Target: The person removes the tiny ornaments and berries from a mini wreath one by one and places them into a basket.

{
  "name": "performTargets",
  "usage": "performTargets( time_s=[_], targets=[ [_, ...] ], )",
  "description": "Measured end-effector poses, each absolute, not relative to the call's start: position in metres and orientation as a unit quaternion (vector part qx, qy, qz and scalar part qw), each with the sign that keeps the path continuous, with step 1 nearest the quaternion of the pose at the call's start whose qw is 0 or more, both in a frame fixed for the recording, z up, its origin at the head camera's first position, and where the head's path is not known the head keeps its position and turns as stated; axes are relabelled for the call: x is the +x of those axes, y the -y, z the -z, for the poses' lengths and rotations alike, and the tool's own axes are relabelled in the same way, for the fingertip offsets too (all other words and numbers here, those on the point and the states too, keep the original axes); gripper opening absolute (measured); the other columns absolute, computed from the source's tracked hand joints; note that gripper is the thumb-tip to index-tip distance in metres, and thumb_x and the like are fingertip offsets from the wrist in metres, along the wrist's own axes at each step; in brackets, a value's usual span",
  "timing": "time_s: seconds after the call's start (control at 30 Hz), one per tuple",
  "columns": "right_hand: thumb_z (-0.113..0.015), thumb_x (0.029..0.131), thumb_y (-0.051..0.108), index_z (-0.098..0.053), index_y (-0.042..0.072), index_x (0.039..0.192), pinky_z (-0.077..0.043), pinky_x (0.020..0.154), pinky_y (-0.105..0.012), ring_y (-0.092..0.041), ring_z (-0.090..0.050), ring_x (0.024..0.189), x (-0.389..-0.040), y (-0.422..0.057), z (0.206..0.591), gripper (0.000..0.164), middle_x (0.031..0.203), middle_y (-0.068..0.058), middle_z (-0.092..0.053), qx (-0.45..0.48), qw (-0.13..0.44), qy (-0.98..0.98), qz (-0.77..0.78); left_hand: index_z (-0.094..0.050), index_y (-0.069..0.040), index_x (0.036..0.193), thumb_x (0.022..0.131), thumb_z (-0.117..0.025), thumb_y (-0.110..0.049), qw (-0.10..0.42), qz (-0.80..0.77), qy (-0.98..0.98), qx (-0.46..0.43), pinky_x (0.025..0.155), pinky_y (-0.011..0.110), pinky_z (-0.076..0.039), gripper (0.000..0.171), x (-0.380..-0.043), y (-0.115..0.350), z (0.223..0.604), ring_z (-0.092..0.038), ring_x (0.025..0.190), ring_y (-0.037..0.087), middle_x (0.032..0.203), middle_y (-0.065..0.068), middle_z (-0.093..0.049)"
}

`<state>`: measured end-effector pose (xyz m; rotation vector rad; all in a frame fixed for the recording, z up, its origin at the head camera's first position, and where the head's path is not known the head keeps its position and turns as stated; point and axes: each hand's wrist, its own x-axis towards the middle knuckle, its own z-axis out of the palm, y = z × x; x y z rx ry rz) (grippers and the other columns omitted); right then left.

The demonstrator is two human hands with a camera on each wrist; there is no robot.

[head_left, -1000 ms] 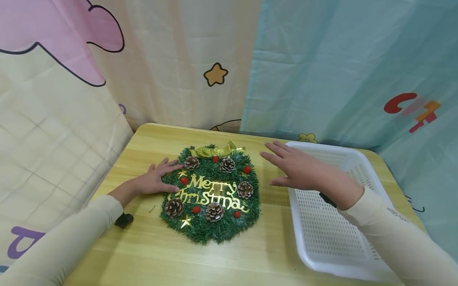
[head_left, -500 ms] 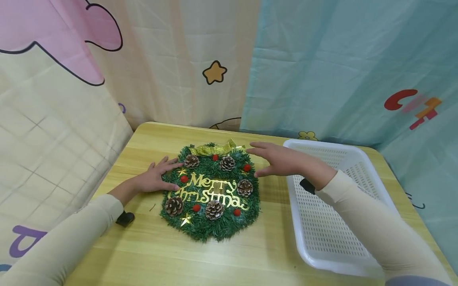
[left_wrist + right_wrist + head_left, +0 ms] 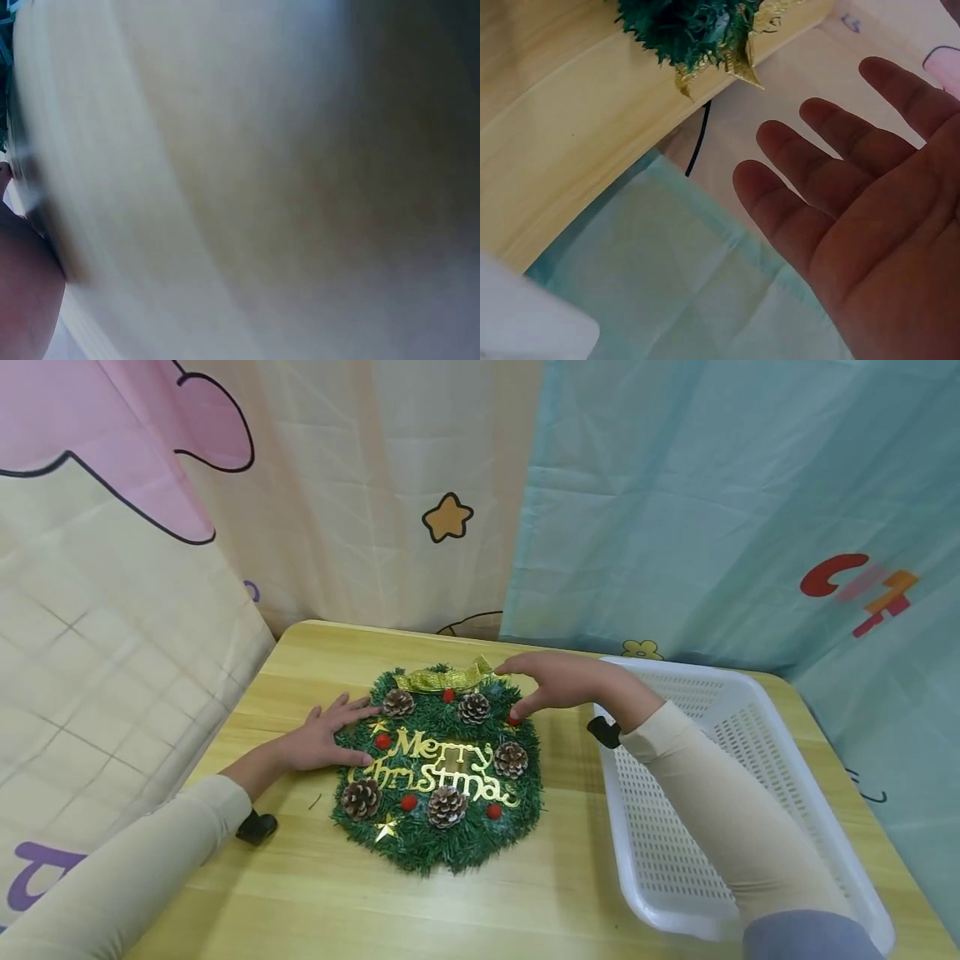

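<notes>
A green Christmas wreath (image 3: 480, 839) lies flat on the wooden table, dressed with pine cones, red berries, a gold bow (image 3: 442, 679) and gold "Merry Christmas" lettering (image 3: 457, 764). My left hand (image 3: 318, 739) rests at the wreath's left edge with fingers spread over the greenery. On the upper right side, my right hand (image 3: 558, 681) reaches over the edge, its thumb by a red berry. In the right wrist view the fingers of that hand (image 3: 900, 217) are extended and nothing is held. The left wrist view shows mostly blurred tabletop, with a bit of hand (image 3: 26, 292).
A white plastic basket (image 3: 626, 860) with perforated sides stands on the right of the table (image 3: 375, 918), under my right forearm. Printed curtains (image 3: 637, 510) hang behind the table and along its sides. Black wrist devices (image 3: 257, 828) sit under both wrists.
My right hand has moved left from above the basket's edge to the wreath's upper right side. The left hand has stayed at the wreath's left edge.
</notes>
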<state>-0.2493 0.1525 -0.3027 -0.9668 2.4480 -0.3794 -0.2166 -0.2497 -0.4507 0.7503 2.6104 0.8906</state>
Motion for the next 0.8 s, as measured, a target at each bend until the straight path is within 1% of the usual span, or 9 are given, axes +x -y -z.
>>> performTargets(
  time_s=[0.13, 0.33, 0.47, 0.6, 0.8],
  targets=[
    [-0.07, 0.095, 0.032, -0.037, 0.009, 0.154, -0.029, 0.115, -0.049, -0.03, -0.029, 0.145, -0.255, -0.141, 0.306, 0.072, 0.158, -0.01, -0.033, -0.355, 0.25, -0.889, 0.145, -0.033, -0.02, 0.156, 0.088, -0.074, -0.047, 0.144, -0.309, -0.904, 0.258, 0.106, 0.073, 0.012, 0.084, -0.216, 0.25, 0.449, 0.007, 0.147, 0.047, 0.164, 0.018, -0.014],
    [-0.07, 0.095, 0.032, -0.039, 0.011, 0.153, -0.03, 0.115, -0.047, -0.028, -0.031, 0.145, -0.263, -0.124, 0.317, 0.07, 0.157, -0.009, -0.036, -0.372, 0.247, -0.886, 0.127, -0.032, -0.02, 0.157, 0.088, -0.073, -0.048, 0.144, -0.309, -0.903, 0.261, 0.107, 0.071, 0.012, 0.085, -0.216, 0.248, 0.451, 0.007, 0.148, 0.046, 0.164, 0.018, -0.014],
    [-0.07, 0.094, 0.034, -0.04, 0.011, 0.153, -0.03, 0.114, -0.046, -0.028, -0.031, 0.144, -0.268, -0.116, 0.322, 0.07, 0.157, -0.009, -0.035, -0.377, 0.262, -0.88, 0.122, -0.033, -0.02, 0.157, 0.087, -0.074, -0.048, 0.144, -0.311, -0.903, 0.258, 0.107, 0.071, 0.013, 0.086, -0.215, 0.249, 0.453, 0.007, 0.148, 0.046, 0.163, 0.019, -0.014],
    [-0.071, 0.094, 0.03, -0.041, 0.01, 0.152, -0.031, 0.114, -0.046, -0.029, -0.033, 0.144, -0.273, -0.112, 0.323, 0.068, 0.156, -0.009, -0.037, -0.371, 0.273, -0.88, 0.12, -0.032, -0.022, 0.157, 0.087, -0.073, -0.049, 0.148, -0.31, -0.903, 0.257, 0.108, 0.071, 0.013, 0.086, -0.216, 0.248, 0.452, 0.008, 0.148, 0.045, 0.164, 0.017, -0.013],
    [-0.068, 0.096, 0.024, -0.042, 0.007, 0.151, -0.037, 0.11, -0.046, -0.034, -0.043, 0.136, -0.278, -0.109, 0.327, 0.063, 0.154, -0.01, -0.04, -0.382, 0.28, -0.871, 0.129, -0.033, -0.018, 0.156, 0.087, -0.074, -0.047, 0.144, -0.317, -0.902, 0.256, 0.107, 0.071, 0.013, 0.085, -0.216, 0.247, 0.449, 0.007, 0.148, 0.046, 0.164, 0.018, -0.014]
  ],
)
